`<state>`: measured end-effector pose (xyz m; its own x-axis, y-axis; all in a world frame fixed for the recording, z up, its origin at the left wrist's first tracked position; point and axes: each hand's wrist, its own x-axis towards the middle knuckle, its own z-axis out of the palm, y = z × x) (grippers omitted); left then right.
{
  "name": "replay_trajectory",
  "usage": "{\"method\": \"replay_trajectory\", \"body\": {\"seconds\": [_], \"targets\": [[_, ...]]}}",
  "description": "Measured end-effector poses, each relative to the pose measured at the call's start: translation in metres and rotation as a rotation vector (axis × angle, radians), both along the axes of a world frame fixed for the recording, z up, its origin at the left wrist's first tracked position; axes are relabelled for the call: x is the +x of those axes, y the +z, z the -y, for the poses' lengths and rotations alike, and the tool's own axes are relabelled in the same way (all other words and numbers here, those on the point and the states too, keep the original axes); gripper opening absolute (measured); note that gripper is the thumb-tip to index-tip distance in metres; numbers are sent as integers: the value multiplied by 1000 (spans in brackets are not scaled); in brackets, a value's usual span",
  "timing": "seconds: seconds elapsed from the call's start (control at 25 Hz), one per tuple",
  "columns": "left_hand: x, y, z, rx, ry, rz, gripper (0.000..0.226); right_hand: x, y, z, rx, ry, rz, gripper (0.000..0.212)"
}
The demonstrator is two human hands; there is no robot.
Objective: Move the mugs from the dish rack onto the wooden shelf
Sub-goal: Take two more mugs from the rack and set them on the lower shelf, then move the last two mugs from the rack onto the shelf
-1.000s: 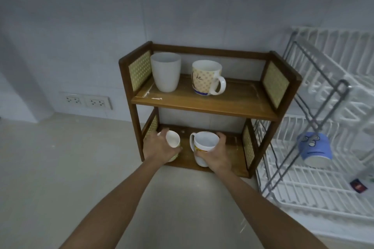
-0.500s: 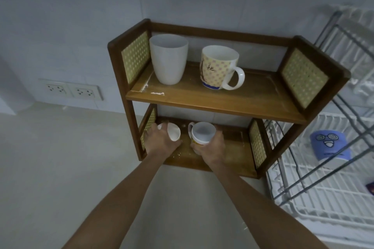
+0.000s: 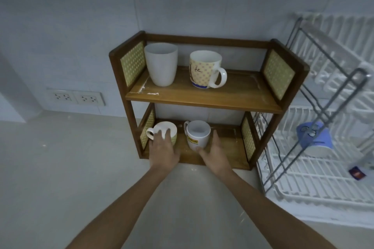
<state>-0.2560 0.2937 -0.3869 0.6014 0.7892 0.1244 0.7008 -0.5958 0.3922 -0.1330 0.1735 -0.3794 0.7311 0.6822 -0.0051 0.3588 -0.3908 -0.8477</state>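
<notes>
Both hands spread: left hand fingers rest on a green-banded mug, right hand cups a white printed mug, steadying both on the wooden shelf.

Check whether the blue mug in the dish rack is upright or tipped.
Tipped. The blue mug leans in the dish rack, its printed face showing upside down and its rim pointing down toward the rack's lower tier.

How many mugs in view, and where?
5. White handleless cup and patterned mug on the wooden shelf's top tier; green-sided mug and white logo mug on the bottom tier; blue mug in the dish rack. More could be hidden.
</notes>
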Motion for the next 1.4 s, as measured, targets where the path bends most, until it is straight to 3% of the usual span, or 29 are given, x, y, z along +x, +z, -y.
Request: {"method": "replay_trajectory", "body": {"seconds": [0.16,0.36,0.52,0.64,0.76,0.92,1.12,1.28,1.4], "targets": [[-12,17,63,158,-304,188,52,-22,16,67,125,26,224,60],[4,41,141,306,-759,374,31,-9,27,176,307,-63,342,27],[38,41,209,312,-1076,461,25,51,36,261,217,-252,412,29],[73,44,253,280,-1138,479,26,113,47,303,9,-333,447,15],[115,51,283,222,-1011,440,30,167,58,328,-222,-375,450,20],[173,57,300,-72,-659,372,39,220,72,342,-240,-521,442,44],[252,67,290,-216,-348,196,52,253,80,341,-884,57,747,62],[303,70,281,-419,-127,193,53,282,90,331,-948,52,420,73],[332,61,281,-455,-146,163,62,293,88,327,-1087,186,507,72]]}}
